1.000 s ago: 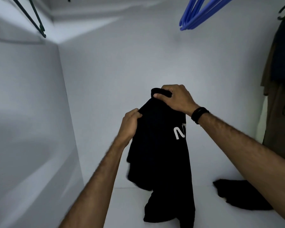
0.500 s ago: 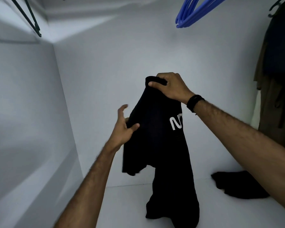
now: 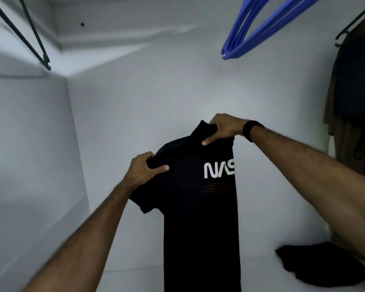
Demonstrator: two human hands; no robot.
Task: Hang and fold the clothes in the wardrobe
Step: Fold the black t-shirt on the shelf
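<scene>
A black T-shirt (image 3: 198, 207) with white lettering hangs lengthwise in front of me inside the white wardrobe. My right hand (image 3: 223, 128) grips its top at the collar. Lower and to the left, my left hand (image 3: 144, 169) grips the shirt's left shoulder, thumb on the front of the cloth. The shirt's bottom runs out of the frame. Blue plastic hangers (image 3: 253, 32) hang at the upper right, above the shirt.
Another black garment (image 3: 320, 266) lies crumpled on the white wardrobe floor (image 3: 135, 279) at the right. Brown and dark clothes (image 3: 354, 106) hang at the far right. A dark green hanger (image 3: 30, 36) hangs at the upper left. White walls close in the left and back.
My left hand, open half a second ago, has closed on the shirt's left shoulder. The shirt front has spread, showing more of the white lettering.
</scene>
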